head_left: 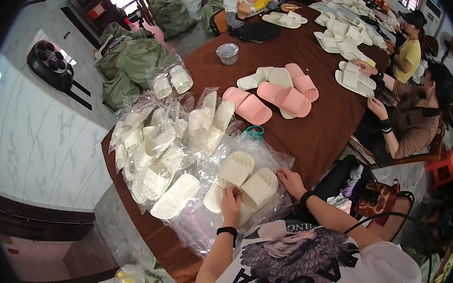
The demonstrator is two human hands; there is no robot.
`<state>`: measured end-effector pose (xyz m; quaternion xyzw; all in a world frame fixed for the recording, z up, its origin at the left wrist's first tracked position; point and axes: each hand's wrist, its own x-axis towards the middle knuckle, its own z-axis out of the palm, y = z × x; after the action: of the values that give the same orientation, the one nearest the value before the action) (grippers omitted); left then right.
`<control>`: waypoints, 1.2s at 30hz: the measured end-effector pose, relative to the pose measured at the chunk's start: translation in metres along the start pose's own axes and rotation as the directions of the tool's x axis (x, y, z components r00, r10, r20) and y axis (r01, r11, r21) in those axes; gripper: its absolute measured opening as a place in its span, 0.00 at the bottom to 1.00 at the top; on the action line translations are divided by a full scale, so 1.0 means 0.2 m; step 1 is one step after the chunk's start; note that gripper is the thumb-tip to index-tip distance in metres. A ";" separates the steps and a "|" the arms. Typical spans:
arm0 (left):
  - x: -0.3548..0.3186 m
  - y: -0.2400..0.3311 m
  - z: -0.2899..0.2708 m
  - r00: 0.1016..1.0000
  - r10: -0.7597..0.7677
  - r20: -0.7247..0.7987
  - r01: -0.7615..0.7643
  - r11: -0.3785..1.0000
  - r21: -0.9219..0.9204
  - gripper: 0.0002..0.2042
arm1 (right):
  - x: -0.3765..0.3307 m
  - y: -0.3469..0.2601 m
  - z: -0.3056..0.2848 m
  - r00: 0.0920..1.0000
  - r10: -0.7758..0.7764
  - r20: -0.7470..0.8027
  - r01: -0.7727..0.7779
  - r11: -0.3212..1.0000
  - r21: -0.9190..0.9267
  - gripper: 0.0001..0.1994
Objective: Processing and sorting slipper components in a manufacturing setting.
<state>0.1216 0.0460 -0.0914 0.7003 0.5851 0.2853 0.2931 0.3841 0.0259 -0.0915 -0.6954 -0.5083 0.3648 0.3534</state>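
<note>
A pair of cream slippers (259, 188) lies in front of me, on top of a layer of clear plastic bags (188, 232). My left hand (231, 207) is closed on the near, inner part of the pair, its fingertips between the two slippers. To the right, my right hand (292, 183) has its fingers curled at the edge of the clear plastic, close against the right slipper's strap. Left of the pair, a single cream slipper (175, 196) lies sole up. Beyond it is a heap of bagged cream slippers (154, 148).
Pink slippers (247, 105) and more cream ones lie farther off on the brown tablecloth (198, 68). Near them are a clear tub (228, 54) and a teal ring-shaped item (254, 133). Co-workers sit along the table, one handling slippers (356, 79). Green sacks (136, 63) stand beyond the table.
</note>
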 end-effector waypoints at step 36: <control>-0.04 -0.02 -0.02 1.000 -0.031 0.000 0.031 0.999 -0.038 0.12 | 0.01 -0.05 0.01 0.996 0.068 0.061 -0.066 0.997 -0.041 0.09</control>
<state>0.1148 0.0396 -0.0910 0.6853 0.5906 0.2919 0.3104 0.3773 0.0296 -0.0842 -0.7072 -0.5025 0.3877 0.3114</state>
